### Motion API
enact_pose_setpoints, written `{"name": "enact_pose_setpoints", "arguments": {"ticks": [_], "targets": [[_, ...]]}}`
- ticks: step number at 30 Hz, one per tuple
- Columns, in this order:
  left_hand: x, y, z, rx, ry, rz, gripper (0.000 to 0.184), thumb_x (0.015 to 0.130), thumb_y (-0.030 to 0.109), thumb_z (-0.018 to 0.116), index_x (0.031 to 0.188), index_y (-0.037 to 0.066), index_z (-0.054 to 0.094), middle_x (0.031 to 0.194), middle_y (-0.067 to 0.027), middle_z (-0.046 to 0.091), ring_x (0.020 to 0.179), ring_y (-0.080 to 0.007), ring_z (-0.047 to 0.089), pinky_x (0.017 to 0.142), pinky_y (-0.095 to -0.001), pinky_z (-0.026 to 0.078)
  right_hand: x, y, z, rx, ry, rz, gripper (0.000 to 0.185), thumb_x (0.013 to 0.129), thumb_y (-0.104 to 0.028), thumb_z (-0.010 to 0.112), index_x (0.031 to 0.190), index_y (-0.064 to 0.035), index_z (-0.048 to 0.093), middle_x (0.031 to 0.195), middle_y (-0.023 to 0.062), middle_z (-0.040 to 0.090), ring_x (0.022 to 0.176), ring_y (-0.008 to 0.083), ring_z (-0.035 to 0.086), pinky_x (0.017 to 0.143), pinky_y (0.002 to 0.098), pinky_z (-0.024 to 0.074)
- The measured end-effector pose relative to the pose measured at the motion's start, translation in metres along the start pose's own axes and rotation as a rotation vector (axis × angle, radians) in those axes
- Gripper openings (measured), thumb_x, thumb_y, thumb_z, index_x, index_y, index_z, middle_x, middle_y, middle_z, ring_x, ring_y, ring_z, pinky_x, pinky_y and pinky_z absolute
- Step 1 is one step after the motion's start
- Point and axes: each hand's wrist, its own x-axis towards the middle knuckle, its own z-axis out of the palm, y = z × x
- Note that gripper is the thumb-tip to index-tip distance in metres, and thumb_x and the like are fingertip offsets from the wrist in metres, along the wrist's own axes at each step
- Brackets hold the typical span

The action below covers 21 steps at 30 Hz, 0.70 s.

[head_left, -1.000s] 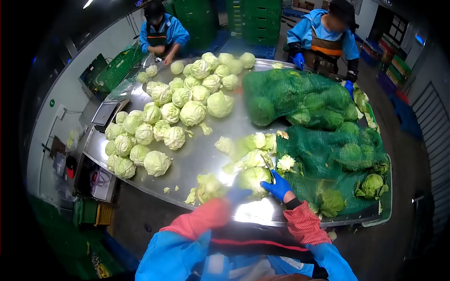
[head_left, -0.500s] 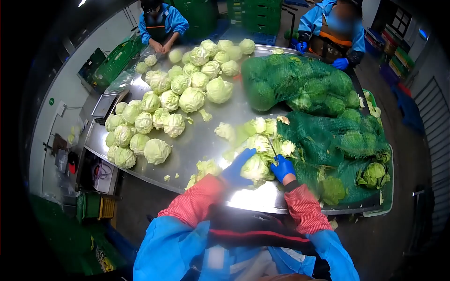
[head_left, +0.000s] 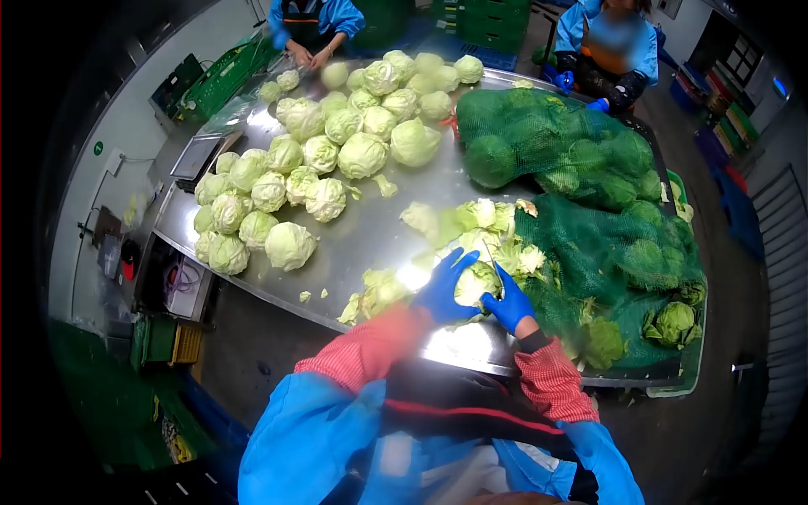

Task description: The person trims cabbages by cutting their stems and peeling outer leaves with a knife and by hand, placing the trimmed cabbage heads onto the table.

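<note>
Cabbage head (head_left: 477, 284) is at the near edge of the metal table (head_left: 362, 244), right of centre, held between both gloved hands. Left hand (head_left: 446, 288) cups its left side, fingers spread. Right hand (head_left: 508, 301) is on its right side, thumb and fingers parted in a V. Can't tell if the right also has a tool.

Loose leaves (head_left: 488, 217) heaped just beyond the head; leaf scraps (head_left: 379, 293) to the left of the left hand. Right side: near mesh sack (head_left: 581, 236), far mesh sack (head_left: 551, 135) behind it, both green with cabbages inside. Left and far: big cluster of cabbages (head_left: 364, 155), scale (head_left: 199, 157) at the left edge. Two co-workers at the far side, one left (head_left: 318, 23), one right (head_left: 572, 38).
</note>
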Motion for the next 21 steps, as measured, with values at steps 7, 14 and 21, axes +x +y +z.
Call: {"name": "enact_pose_setpoints", "arguments": {"ticks": [7, 14, 21], "targets": [[0.018, -0.024, -0.003, -0.347, 0.071, -0.176, 0.102, 0.058, 0.037, 0.083, 0.141, 0.007, 0.033, 0.131, -0.0196, 0.045, 0.122, -0.0321, 0.043, 0.104, -0.0412, 0.033, -0.019, 0.09, 0.04, 0.449, 0.121, 0.274, 0.042, 0.087, -0.027, 0.063, 0.123, -0.0074, 0.055, 0.083, 0.0071, 0.063, 0.059, 0.0111, 0.057, 0.054, 0.0275, 0.0469], [0.015, 0.005, 0.004, 0.03, -0.036, -0.372, 0.116, 0.051, 0.054, 0.083, 0.142, 0.006, 0.029, 0.126, -0.027, 0.041, 0.115, -0.04, 0.045, 0.097, -0.0443, 0.041, -0.004, 0.033, 0.007, -0.18, 0.047, 0.12, 0.043, 0.092, -0.034, 0.043, 0.124, -0.0072, 0.052, 0.107, 0.0243, 0.061, 0.097, 0.0435, 0.057, 0.083, 0.0469, 0.0467], [0.031, -0.004, 0.003, 0.027, -0.076, -0.535, 0.123, 0.049, 0.064, 0.08, 0.14, -0.003, 0.03, 0.125, -0.0289, 0.041, 0.115, -0.0397, 0.047, 0.097, -0.0428, 0.043, -0.045, -0.004, -0.002, -0.479, 0.199, -0.039, 0.023, 0.089, -0.027, 0.049, 0.099, -0.0096, 0.059, 0.088, 0.0176, 0.064, 0.071, 0.0381, 0.062, 0.063, 0.0472, 0.0504]]}}
